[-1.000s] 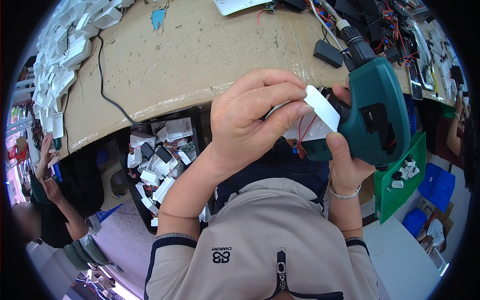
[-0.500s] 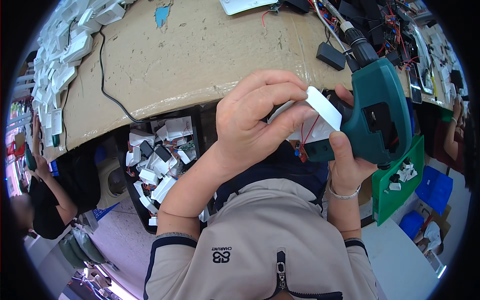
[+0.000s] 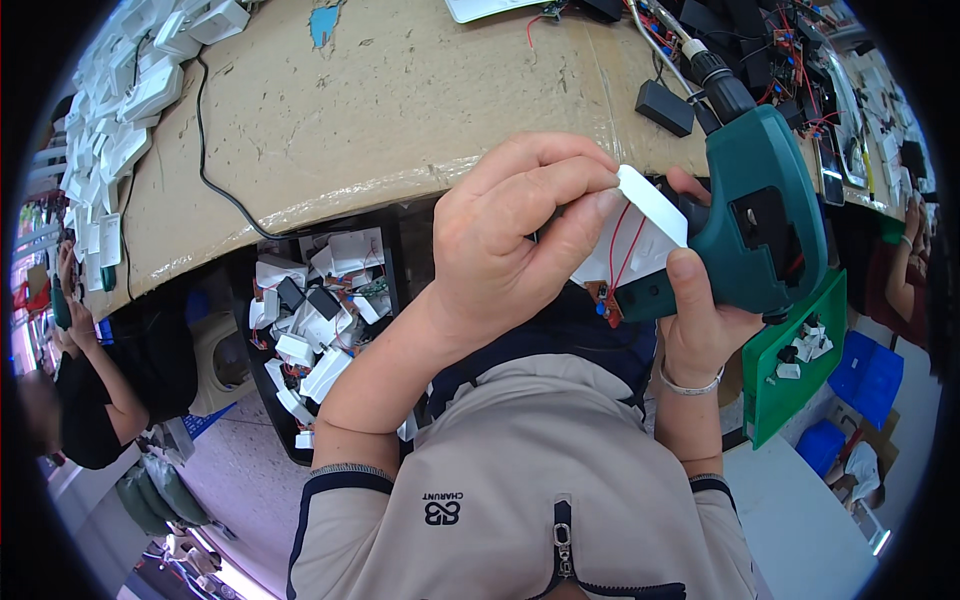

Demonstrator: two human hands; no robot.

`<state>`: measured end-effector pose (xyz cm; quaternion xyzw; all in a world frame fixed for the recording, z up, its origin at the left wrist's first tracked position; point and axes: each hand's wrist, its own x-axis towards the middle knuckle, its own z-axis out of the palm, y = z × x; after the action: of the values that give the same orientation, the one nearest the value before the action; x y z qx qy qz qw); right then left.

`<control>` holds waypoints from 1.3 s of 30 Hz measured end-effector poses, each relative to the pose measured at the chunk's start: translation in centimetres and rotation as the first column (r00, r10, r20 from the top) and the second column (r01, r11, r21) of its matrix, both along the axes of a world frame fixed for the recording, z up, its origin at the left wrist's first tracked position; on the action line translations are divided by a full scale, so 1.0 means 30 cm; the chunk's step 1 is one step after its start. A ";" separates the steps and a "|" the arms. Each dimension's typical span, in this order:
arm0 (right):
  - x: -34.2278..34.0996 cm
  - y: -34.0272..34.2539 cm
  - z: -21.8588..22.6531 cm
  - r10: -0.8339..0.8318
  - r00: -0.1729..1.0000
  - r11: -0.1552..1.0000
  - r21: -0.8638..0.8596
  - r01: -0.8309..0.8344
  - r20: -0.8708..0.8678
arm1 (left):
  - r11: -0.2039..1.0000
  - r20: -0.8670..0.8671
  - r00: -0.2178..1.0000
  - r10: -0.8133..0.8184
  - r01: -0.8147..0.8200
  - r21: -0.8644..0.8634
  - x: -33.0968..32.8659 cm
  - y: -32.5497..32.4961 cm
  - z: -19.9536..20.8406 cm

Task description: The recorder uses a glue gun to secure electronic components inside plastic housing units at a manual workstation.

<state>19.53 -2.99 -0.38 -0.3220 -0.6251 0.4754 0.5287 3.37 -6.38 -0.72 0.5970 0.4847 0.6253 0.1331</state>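
My left hand [image 3: 510, 235] is closed, its fingertips and thumb pinching the upper edge of a white plastic casing [image 3: 655, 210]. The casing is tilted, and two red wires [image 3: 622, 245] run along its inside to a small circuit board [image 3: 603, 296] that hangs at its lower edge. My right hand [image 3: 715, 320] grips a dark green cordless drill [image 3: 765, 185] with a black chuck. The right thumb presses on the lower corner of the casing. The drill's handle is partly hidden by the hand and casing, and the tip of its bit cannot be made out.
A black bin [image 3: 395, 280] of white casings and boards stands below the table edge on the left. White casings [image 3: 120, 150] pile up at far left. A black box [image 3: 664, 108] lies beyond the drill. A green tray [image 3: 755, 400] is at right; a co-worker [image 3: 110, 390] sits left.
The casing has tipped so that more of its inside and the red wires shows. My left thumb has shifted up toward the fingertips. My right hand keeps the drill nearly in place.
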 end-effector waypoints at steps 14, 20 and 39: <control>-0.014 0.001 0.007 -0.004 1.000 0.999 -0.046 0.004 0.011 | 0.984 0.206 0.977 -0.061 0.094 -0.153 -0.002 -0.007 0.002; -0.018 0.000 0.009 0.002 1.000 0.999 -0.053 -0.002 -0.001 | 0.983 0.151 0.987 -0.055 0.080 -0.166 -0.008 -0.009 0.013; -0.016 0.007 0.001 0.007 1.000 0.999 -0.045 -0.007 -0.003 | 0.999 -0.041 0.999 0.024 -0.026 -0.042 -0.016 0.008 0.006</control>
<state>19.04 -2.78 -0.36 -0.3309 -0.6146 0.4916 0.5207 2.89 -6.14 -0.54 0.6002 0.5080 0.6043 0.1282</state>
